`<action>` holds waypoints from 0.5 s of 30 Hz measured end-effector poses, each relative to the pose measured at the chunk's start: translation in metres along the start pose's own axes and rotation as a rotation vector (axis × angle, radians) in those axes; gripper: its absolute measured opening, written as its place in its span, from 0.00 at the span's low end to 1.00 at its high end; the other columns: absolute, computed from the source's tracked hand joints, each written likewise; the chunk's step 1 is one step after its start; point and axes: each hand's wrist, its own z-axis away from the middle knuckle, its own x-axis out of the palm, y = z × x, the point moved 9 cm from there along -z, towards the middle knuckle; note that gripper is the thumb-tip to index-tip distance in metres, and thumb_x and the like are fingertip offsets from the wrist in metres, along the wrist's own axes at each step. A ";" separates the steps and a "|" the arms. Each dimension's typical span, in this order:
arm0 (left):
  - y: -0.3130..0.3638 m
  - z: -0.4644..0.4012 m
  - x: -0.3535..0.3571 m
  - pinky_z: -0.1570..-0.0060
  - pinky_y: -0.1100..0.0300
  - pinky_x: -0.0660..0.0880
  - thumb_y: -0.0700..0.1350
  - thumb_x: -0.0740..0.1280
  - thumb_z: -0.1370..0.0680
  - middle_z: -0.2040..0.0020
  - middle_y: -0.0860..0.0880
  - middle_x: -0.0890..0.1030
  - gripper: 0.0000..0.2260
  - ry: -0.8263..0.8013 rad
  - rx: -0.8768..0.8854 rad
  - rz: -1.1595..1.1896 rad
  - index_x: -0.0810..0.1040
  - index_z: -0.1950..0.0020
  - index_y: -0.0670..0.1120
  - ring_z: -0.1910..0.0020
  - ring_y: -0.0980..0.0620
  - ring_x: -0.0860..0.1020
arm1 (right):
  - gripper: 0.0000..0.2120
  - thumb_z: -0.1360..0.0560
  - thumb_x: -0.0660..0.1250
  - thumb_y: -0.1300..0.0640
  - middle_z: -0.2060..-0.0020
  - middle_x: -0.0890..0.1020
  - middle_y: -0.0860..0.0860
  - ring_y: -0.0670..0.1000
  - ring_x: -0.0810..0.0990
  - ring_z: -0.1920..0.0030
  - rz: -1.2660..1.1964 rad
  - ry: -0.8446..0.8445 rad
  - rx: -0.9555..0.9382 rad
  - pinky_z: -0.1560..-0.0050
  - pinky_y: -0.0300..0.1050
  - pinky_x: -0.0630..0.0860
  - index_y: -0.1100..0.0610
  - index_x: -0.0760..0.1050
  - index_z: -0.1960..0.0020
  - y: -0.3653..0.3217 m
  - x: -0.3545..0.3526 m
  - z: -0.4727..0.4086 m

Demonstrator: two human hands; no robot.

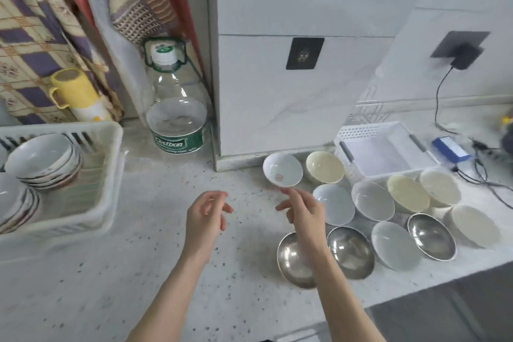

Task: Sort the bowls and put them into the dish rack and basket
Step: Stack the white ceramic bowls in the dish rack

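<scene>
The right hand [304,209] reaches forward with its fingers loosely extended, the index fingertip touching the near rim of a white bowl [282,169]; whether any finger curls under that rim cannot be told. That bowl stands just beyond the fingertips, mouth up and tipped slightly toward the person, a small brown mark on its inner floor. The left hand [206,214] hovers to the left of the right hand, fingers relaxed and lightly curled, holding nothing. Being round, the bowls have no long axis; all on the counter [138,258] sit mouth up. To the right of the right hand lie the rest: a cream bowl [324,167] beside the white one, then three more cream bowls [440,187], four pale white or bluish bowls [334,204], and three steel bowls [351,251], one of which is partly hidden under the right wrist. That makes eleven loose bowls counting the touched one. Beyond them, far right of the hand, a white basket [361,130] holds no bowls that can be seen. Far left of the left hand, a white dish rack [111,141] holds two leaning stacks of white bowls with dark-trimmed undersides [41,159]; the count in each stack is unclear. Beyond the left hand stands a clear water bottle [177,108], and left of it a yellow cup [75,89].
</scene>
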 end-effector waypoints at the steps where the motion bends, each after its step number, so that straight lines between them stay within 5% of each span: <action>1: -0.007 0.003 0.018 0.76 0.66 0.66 0.47 0.66 0.21 0.64 0.51 0.83 0.08 -0.018 -0.031 -0.023 0.81 0.59 0.57 0.76 0.55 0.71 | 0.10 0.21 0.63 0.56 0.69 0.84 0.51 0.44 0.68 0.74 0.021 0.014 0.018 0.72 0.33 0.68 0.51 0.83 0.55 0.003 -0.017 -0.004; 5: -0.032 0.002 0.067 0.77 0.68 0.66 0.49 0.66 0.21 0.60 0.51 0.85 0.04 -0.058 -0.144 -0.120 0.80 0.54 0.54 0.76 0.57 0.72 | 0.09 0.23 0.62 0.53 0.66 0.85 0.47 0.43 0.80 0.64 0.200 0.176 0.102 0.60 0.42 0.74 0.49 0.82 0.56 0.020 -0.091 -0.017; 8: -0.051 -0.011 0.091 0.76 0.68 0.66 0.51 0.64 0.20 0.55 0.51 0.85 0.08 -0.093 -0.253 -0.208 0.76 0.44 0.50 0.74 0.56 0.72 | 0.11 0.24 0.59 0.54 0.65 0.84 0.47 0.53 0.81 0.57 0.542 0.333 0.151 0.58 0.49 0.75 0.52 0.79 0.56 0.025 -0.146 -0.024; 11: -0.070 -0.031 0.113 0.75 0.64 0.63 0.50 0.63 0.20 0.50 0.49 0.84 0.15 -0.102 -0.355 -0.267 0.71 0.35 0.47 0.70 0.53 0.71 | 0.11 0.24 0.57 0.57 0.62 0.81 0.56 0.60 0.77 0.58 0.844 0.327 0.266 0.59 0.48 0.74 0.58 0.77 0.59 0.032 -0.173 -0.037; 15: -0.083 -0.053 0.141 0.78 0.65 0.58 0.49 0.62 0.19 0.45 0.42 0.83 0.19 -0.098 -0.448 -0.272 0.68 0.30 0.42 0.72 0.53 0.68 | 0.12 0.24 0.57 0.61 0.50 0.81 0.61 0.61 0.76 0.52 0.960 0.229 0.388 0.55 0.46 0.69 0.63 0.77 0.47 0.047 -0.181 -0.062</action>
